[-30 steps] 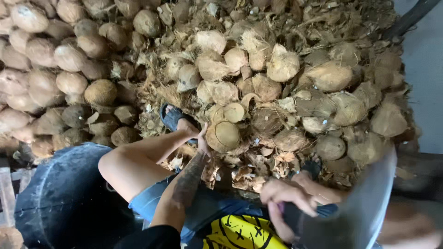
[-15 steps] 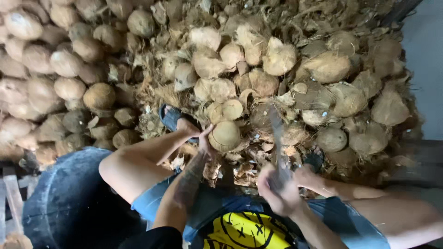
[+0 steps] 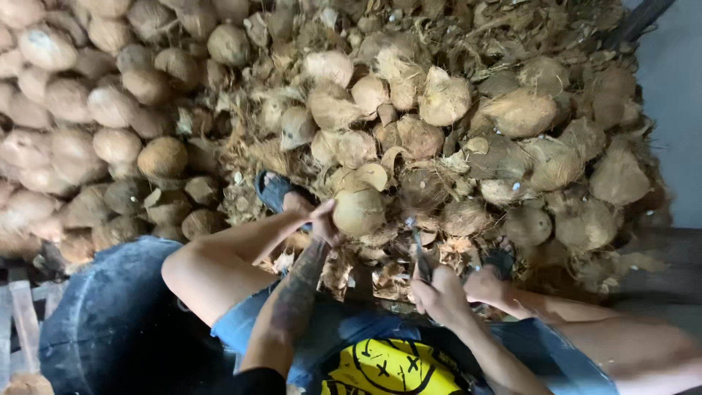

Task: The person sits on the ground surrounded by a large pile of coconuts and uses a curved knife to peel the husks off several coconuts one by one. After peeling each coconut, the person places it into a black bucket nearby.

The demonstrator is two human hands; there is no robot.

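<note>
at the far left a pile of round, smooth-husked coconuts (image 3: pixel 69 124) fills the upper corner, and below it sits a dark round tub (image 3: pixel 110 322), with wooden slats (image 3: pixel 18 314) at its left edge. moving right, a bare bent knee (image 3: pixel 201 267) rises above the tub, and past it a foot in a blue sandal (image 3: pixel 274 190) rests on the husk litter. beside the foot, the left hand (image 3: pixel 322 223) reaches forward from a tattooed forearm; its fingers press around the left side of a rounded, pale coconut (image 3: pixel 358 211), holding it in place on the scraps at the foot of the heap. just right of that coconut, a blade (image 3: pixel 418 252) stands with its tip up, near the coconut but apart from it. the right hand (image 3: pixel 442 296) is closed in a fist around the blade's handle, low in front of blue shorts (image 3: pixel 241 329) and a yellow shirt (image 3: pixel 395 369). the other knee (image 3: pixel 486 285) sits just beside that hand. behind and to the right spreads a big heap of rough, shaggy coconuts and torn husk (image 3: pixel 526 132), and at the far right edge a pale wall (image 3: pixel 676 110) shows.
</note>
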